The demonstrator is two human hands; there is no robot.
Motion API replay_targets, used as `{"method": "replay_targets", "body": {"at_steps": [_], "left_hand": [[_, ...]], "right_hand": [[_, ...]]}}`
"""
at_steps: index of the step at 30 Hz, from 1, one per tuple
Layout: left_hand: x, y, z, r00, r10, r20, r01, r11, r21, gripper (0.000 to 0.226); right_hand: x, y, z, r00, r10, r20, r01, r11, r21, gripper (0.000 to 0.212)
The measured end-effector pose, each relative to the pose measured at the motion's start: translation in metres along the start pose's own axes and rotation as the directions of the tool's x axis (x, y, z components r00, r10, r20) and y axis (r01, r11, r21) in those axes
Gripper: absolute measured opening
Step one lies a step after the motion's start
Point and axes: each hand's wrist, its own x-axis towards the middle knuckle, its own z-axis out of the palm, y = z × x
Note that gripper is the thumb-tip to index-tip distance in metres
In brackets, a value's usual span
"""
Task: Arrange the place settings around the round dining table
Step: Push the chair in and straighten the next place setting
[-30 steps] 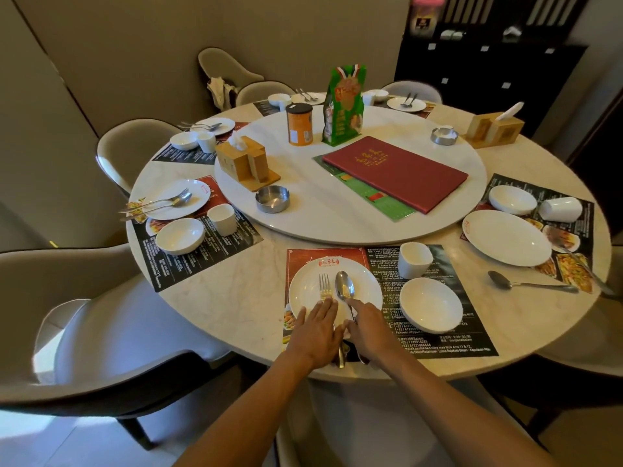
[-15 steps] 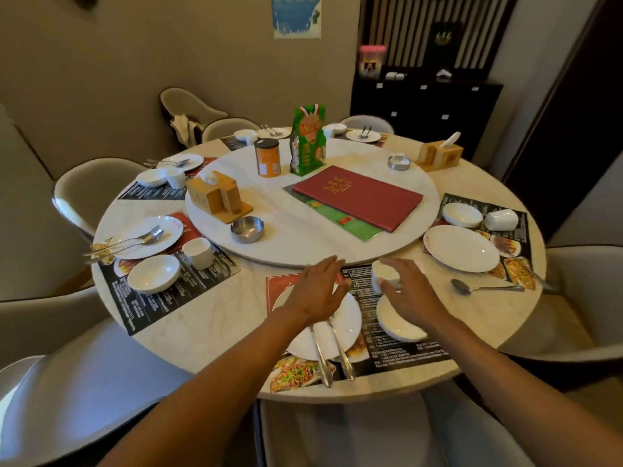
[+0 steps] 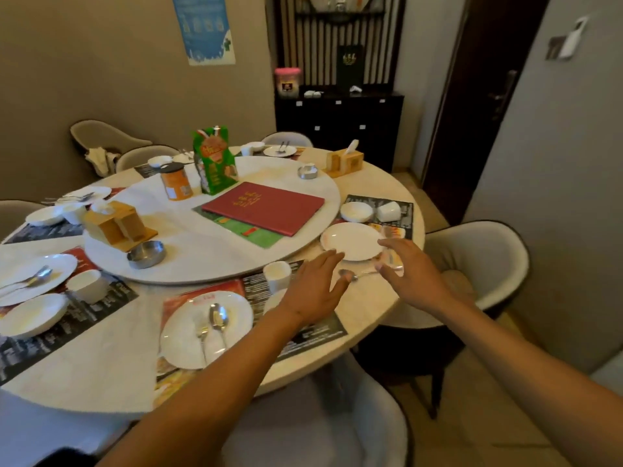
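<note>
Both hands are reaching out over the right-hand place setting, fingers spread and relaxed, grasping nothing: the left hand point(image 3: 315, 286) is hovering just beside the bowl end of a loose spoon point(image 3: 350, 275), and the right hand point(image 3: 409, 273) is hanging over its handle. That spoon is lying on bare marble between two settings, off its plate point(image 3: 350, 242), which is probably why the hands are converging on it. Nearer the camera, a setting is looking finished, with fork and spoon lying side by side on the near plate point(image 3: 236, 318) and a cup point(image 3: 277, 274) standing behind it. On the right setting a bowl point(image 3: 356, 210) is sitting beside a tipped cup point(image 3: 389, 211), likely needing righting. The round desk point(image 3: 101, 365) is carrying a central turntable point(image 3: 202, 254) holding a red menu point(image 3: 266, 207). Padded chairs are ringing it, and a dark cabinet point(image 3: 337, 129) is standing against the far wall.
</note>
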Motion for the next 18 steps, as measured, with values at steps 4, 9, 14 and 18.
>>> {"method": "replay_targets", "body": {"at_steps": [4, 9, 14, 18], "left_hand": [[0.014, 0.069, 0.055, 0.999, 0.028, 0.046, -0.026, 0.999, -0.041, 0.055], [0.027, 0.142, 0.106, 0.993, 0.062, 0.103, -0.050, 0.991, -0.123, 0.053], [0.041, 0.186, 0.138, 0.982, 0.115, 0.151, -0.095, 0.987, -0.132, 0.053], [0.052, 0.210, 0.153, 0.971, 0.149, 0.187, -0.130, 0.985, -0.109, 0.052]], "right_hand": [[-0.039, 0.053, -0.053, 0.999, 0.045, -0.002, -0.045, 0.998, -0.037, 0.045], [-0.084, 0.109, -0.109, 0.988, 0.143, -0.051, -0.147, 0.986, -0.074, 0.048], [-0.114, 0.155, -0.144, 0.972, 0.212, -0.103, -0.219, 0.974, -0.062, 0.047], [-0.128, 0.183, -0.162, 0.952, 0.265, -0.152, -0.276, 0.960, -0.055, 0.047]]}}
